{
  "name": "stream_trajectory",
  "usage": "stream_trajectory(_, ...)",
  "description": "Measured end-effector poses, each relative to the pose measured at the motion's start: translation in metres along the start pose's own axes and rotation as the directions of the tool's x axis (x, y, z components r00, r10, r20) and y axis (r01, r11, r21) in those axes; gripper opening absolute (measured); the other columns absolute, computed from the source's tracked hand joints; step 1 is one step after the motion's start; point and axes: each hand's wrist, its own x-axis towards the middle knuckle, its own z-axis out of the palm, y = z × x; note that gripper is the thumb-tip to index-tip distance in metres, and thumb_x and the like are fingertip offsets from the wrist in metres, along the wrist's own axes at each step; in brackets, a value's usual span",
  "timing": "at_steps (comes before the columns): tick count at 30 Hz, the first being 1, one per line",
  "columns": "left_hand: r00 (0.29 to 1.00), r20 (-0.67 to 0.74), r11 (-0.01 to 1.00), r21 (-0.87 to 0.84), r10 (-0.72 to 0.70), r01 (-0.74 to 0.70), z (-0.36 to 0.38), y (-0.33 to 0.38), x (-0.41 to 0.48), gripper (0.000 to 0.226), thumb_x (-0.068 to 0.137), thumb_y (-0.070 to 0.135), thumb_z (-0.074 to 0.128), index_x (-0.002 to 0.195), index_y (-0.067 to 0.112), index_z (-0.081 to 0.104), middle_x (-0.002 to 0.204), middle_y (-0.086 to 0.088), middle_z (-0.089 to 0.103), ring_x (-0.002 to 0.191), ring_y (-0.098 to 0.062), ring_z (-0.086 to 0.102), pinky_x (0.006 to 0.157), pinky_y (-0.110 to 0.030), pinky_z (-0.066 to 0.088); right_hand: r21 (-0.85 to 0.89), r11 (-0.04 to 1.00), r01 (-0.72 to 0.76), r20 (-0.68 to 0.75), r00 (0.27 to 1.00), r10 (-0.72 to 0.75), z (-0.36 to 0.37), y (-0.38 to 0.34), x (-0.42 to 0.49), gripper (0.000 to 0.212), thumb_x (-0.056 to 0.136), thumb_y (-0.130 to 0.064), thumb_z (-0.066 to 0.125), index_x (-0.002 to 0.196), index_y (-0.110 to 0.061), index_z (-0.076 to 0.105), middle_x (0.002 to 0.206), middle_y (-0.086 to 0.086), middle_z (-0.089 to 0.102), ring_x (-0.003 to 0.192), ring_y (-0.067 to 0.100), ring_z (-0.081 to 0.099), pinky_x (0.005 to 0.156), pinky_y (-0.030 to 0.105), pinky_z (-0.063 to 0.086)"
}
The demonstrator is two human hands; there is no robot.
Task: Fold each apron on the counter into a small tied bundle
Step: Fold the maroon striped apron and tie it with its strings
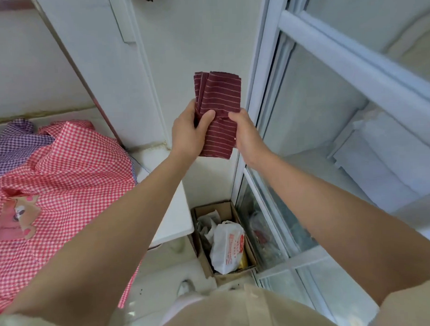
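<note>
There are three aprons. One dark red striped apron (219,109), folded small, is up in the air between two hands. The left hand (188,132) and the right hand (244,135) reach out, and their fingers (207,115) curl tight on its lower half. One pink checked apron (63,173) and one purple checked apron (11,150) lie on the tabletop (176,213). One box (210,207) sits on the floor below.

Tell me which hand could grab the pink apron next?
Probably left: the left hand is nearer the pink apron; the right hand is by the window. Both grip the striped apron.
</note>
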Motion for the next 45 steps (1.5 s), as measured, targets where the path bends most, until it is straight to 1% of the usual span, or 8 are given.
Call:
stream_trajectory(5, 0.978, 0.207, 0.978, -0.198, -0.028, 0.069, -0.010, 0.040, 0.017, 0.044, 0.092, 0.035, 0.066, 0.128, 0.017, 0.049, 0.113, 0.001, 0.067, 0.093, -0.010, 0.068, 0.077, -0.024, 0.056, -0.012, 0.967, 0.254, -0.044, 0.966, -0.255, -0.005, -0.050, 0.008, 0.026, 0.101, -0.024, 0.051, 0.125, -0.015, 0.050, 0.119, 0.008, 0.066, 0.105, 0.019, 0.067, 0.088, 0.041, 0.058)
stream_trajectory(7, 0.965, 0.253, 0.989, -0.115, -0.067, 0.098, -0.016, 0.055, 0.029, 0.048, 0.087, 0.036, 0.071, 0.125, 0.012, 0.052, 0.105, -0.001, 0.068, 0.081, -0.010, 0.066, 0.068, -0.020, 0.052, 0.029, 0.948, 0.318, -0.093, 0.945, -0.314, -0.004, -0.076, 0.017, 0.026, 0.102, -0.022, 0.050, 0.126, -0.014, 0.049, 0.119, 0.008, 0.065, 0.105, 0.021, 0.067, 0.087, 0.042, 0.058)
stream_trajectory(16, 0.949, -0.104, 0.937, 0.224, 0.298, -0.269, -0.039, 0.138, 0.084, 0.030, 0.092, 0.034, 0.062, 0.117, 0.019, 0.055, 0.089, 0.010, 0.063, 0.083, -0.013, 0.063, 0.073, -0.038, 0.057, 0.075, 0.944, 0.322, 0.078, 0.941, -0.328, 0.001, -0.186, 0.048, 0.030, 0.099, -0.021, 0.054, 0.128, -0.023, 0.049, 0.120, 0.002, 0.066, 0.107, 0.017, 0.066, 0.088, 0.036, 0.055)
stream_trajectory(21, 0.851, -0.206, 0.733, 0.626, 0.484, -0.266, -0.046, 0.175, 0.107, 0.041, 0.088, 0.052, 0.059, 0.117, 0.022, 0.058, 0.104, -0.001, 0.059, 0.101, -0.019, 0.051, 0.086, -0.036, 0.046, 0.184, 0.881, 0.436, -0.010, 0.897, -0.442, 0.000, -0.226, 0.060, 0.032, 0.099, -0.013, 0.055, 0.129, -0.020, 0.049, 0.119, 0.003, 0.067, 0.106, 0.019, 0.068, 0.084, 0.035, 0.056)
stream_trajectory(27, 0.918, -0.154, 0.847, 0.464, 0.366, -0.260, -0.062, 0.213, 0.135, 0.041, 0.089, 0.049, 0.061, 0.119, 0.021, 0.056, 0.089, 0.004, 0.066, 0.083, -0.016, 0.065, 0.079, -0.038, 0.053, 0.356, 0.824, 0.442, -0.148, 0.897, -0.417, 0.003, -0.260, 0.080, 0.040, 0.097, -0.009, 0.055, 0.136, -0.016, 0.047, 0.126, 0.012, 0.064, 0.109, 0.029, 0.066, 0.089, 0.052, 0.056)
stream_trajectory(33, 0.939, -0.124, 0.872, 0.426, 0.320, -0.241, -0.064, 0.228, 0.163, 0.037, 0.086, 0.050, 0.059, 0.113, 0.025, 0.053, 0.084, 0.003, 0.069, 0.079, -0.023, 0.068, 0.081, -0.043, 0.055, 0.439, 0.799, 0.412, -0.166, 0.910, -0.379, 0.010, -0.287, 0.098, 0.038, 0.097, -0.007, 0.054, 0.134, -0.017, 0.049, 0.122, 0.012, 0.065, 0.106, 0.029, 0.066, 0.088, 0.052, 0.055)
stream_trajectory(40, 0.908, -0.111, 0.746, 0.614, 0.405, -0.258, -0.064, 0.238, 0.188, 0.034, 0.092, 0.043, 0.055, 0.114, 0.017, 0.053, 0.088, 0.001, 0.063, 0.086, -0.025, 0.060, 0.073, -0.035, 0.046, 0.457, 0.797, 0.396, -0.146, 0.917, -0.371, 0.010, -0.303, 0.124, 0.037, 0.098, -0.007, 0.055, 0.133, -0.016, 0.051, 0.123, 0.013, 0.064, 0.105, 0.028, 0.066, 0.079, 0.046, 0.058)
stream_trajectory(45, 0.890, -0.095, 0.698, 0.659, 0.446, -0.280, -0.065, 0.242, 0.207, 0.041, 0.095, 0.042, 0.054, 0.127, 0.016, 0.051, 0.116, -0.007, 0.050, 0.095, -0.027, 0.057, 0.073, -0.034, 0.041, 0.435, 0.816, 0.380, -0.162, 0.925, -0.344, 0.011, -0.310, 0.141, 0.038, 0.099, -0.013, 0.055, 0.137, -0.016, 0.049, 0.124, 0.013, 0.064, 0.105, 0.028, 0.067, 0.075, 0.044, 0.059)
